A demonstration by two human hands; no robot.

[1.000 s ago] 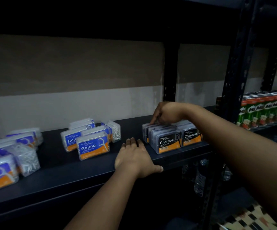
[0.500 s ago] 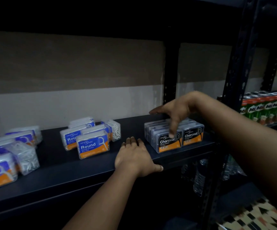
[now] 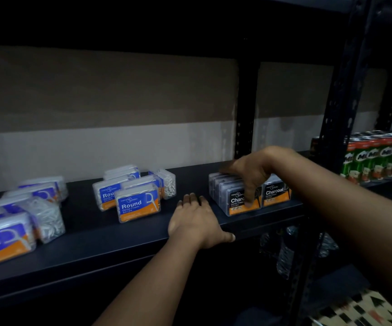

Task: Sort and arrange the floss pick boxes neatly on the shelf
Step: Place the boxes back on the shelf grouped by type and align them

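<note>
So the Charcoal floss pick boxes (image 3: pixel 249 196) sit in two tight rows at the front edge of the dark shelf (image 3: pixel 84 243), labels facing out. The right hand (image 3: pixel 249 175) is draped over the top of the row farther from the Milo cartons, fingers spread and relaxed, one fingertip hanging down across that front label, not really gripping anything. The left hand (image 3: pixel 197 222) lies flat on the shelf just beside the Charcoal boxes, fingers straight, thumb hooked over the shelf's front lip. Further from the Charcoal boxes on that same side there's a looser cluster of Round floss pick boxes (image 3: pixel 138 203), and past those a messier bunch of blue-label boxes (image 3: pixel 7 236). Green Milo cartons (image 3: pixel 378 158) are on the next shelf bay over, past the upright.
</note>
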